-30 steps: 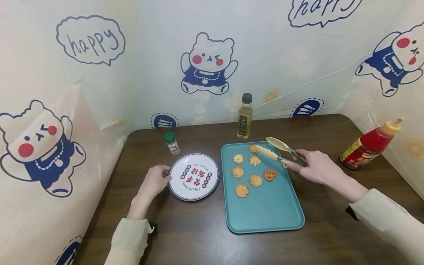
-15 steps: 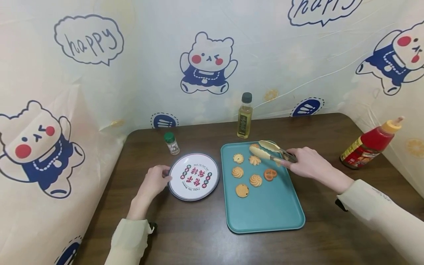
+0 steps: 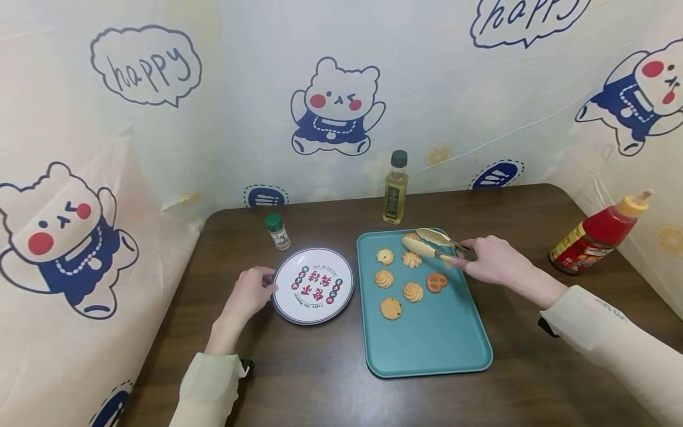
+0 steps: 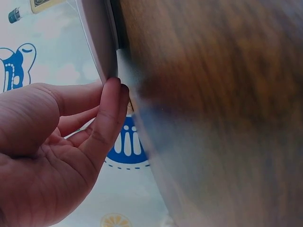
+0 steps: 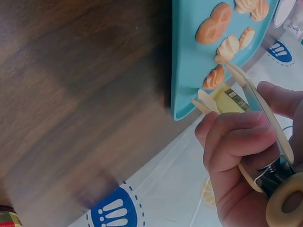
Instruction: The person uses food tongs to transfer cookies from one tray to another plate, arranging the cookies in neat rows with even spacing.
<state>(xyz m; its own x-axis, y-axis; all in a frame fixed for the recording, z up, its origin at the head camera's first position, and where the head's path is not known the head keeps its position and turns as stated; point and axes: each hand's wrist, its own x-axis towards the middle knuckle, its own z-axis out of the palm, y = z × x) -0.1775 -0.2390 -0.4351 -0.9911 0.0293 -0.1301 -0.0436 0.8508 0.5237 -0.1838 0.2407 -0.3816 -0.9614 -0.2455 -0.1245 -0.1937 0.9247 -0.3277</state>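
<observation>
My right hand [image 3: 493, 261] grips cream tongs [image 3: 433, 243] by their handle end, over the far part of a teal tray [image 3: 432, 350]. The tongs' tips sit on either side of a swirl cookie [image 3: 411, 236] at the tray's far edge; in the right wrist view that cookie [image 5: 214, 78] lies between the tongs [image 5: 258, 101] arms. Several other cookies [image 3: 412, 291] lie on the tray. My left hand [image 3: 249, 292] rests on the table, fingertips [image 4: 113, 87] touching the left rim of a printed white plate [image 3: 315, 311] that holds nothing.
An oil bottle [image 3: 396, 188] stands just behind the tray. A small green-capped shaker [image 3: 278, 231] is behind the plate. A red sauce bottle [image 3: 597, 234] stands at the right edge. Cartoon-printed sheets wall the brown table [image 3: 299, 367] on three sides.
My right hand has carried the tongs left and lower, toward the far cookies, and their arms have come closer together. The left hand and plate have stayed put.
</observation>
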